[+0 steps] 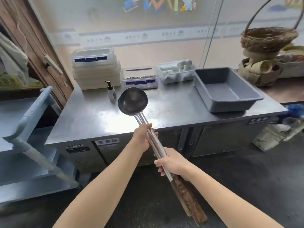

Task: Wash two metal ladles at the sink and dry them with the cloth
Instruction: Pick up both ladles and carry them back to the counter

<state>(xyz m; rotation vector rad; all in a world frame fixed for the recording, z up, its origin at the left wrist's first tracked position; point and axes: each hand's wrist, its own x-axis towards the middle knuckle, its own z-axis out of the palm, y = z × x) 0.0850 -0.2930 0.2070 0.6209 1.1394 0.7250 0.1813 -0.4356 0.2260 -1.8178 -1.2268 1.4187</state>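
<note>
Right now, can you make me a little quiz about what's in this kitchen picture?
1. True or false: each hand holds a separate ladle.
2. Which thing stands closest to the ladle bowls: A) the wicker basket, B) the pump bottle, C) the grey tub?
3. Fill in: the far ends of the ladle handles are made of ____.

Key:
1. False. The left hand and right hand both grip the two ladles stacked together.
2. B, the pump bottle; the grey tub and wicker basket are further right.
3. Wood.
</note>
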